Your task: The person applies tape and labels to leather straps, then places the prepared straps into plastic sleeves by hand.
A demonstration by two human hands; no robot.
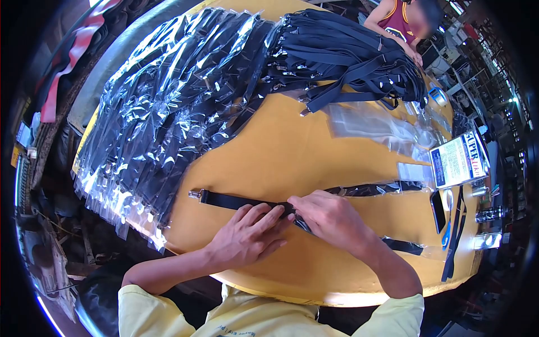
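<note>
A black elastic suspender strap (233, 201) lies across the yellow table in front of me, a metal clip at its left end. My left hand (247, 236) is over the strap's middle, its bent fingers holding it down. My right hand (331, 219) pinches the strap just beside the left fingertips. Part of a clear plastic sleeve (303, 224) shows under my hands; how far the strap sits in it is hidden. Behind my right hand, another black strap in clear plastic (376, 190) stretches to the right.
Many bagged straps (168, 106) cover the table's left side. Loose straps with clips (348, 56) are heaped at the back. Clear sleeves (370, 126), a printed box (457, 160), a phone (437, 212) and blue-handled scissors (446, 236) lie right. Another person (396, 22) is at the far edge.
</note>
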